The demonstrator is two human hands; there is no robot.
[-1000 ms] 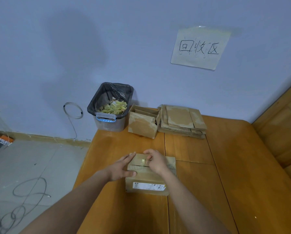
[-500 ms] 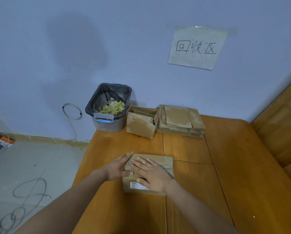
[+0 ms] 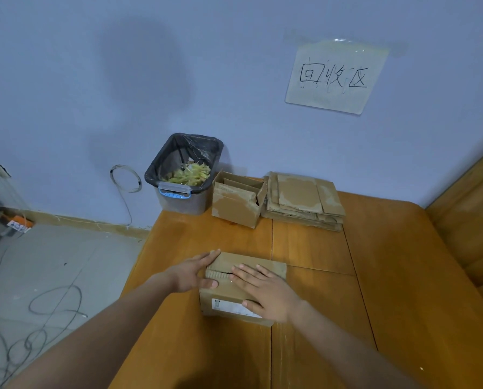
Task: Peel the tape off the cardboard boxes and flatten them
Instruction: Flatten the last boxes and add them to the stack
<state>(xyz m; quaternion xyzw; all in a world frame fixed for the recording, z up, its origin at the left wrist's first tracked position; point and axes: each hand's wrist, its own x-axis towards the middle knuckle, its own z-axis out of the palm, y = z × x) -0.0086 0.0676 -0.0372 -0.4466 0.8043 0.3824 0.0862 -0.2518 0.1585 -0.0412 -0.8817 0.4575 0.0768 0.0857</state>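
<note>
Table (image 3: 347, 290): wooden, set against wall.
Flattened stack (image 3: 305, 200): far edge, beside open box (image 3: 236, 200).
Bin (image 3: 184, 175): far left corner, holds tape scraps.
Cardboard box (image 3: 223, 296): near centre.
Right hand (image 3: 265, 290): flat on top, fingers straight.
Left hand (image 3: 195, 272): fingers straight, against left end.

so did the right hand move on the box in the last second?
Yes. The right hand went from bunched at the box's far edge to lying flat on top, nearer the person, relative to the table seam.
</note>
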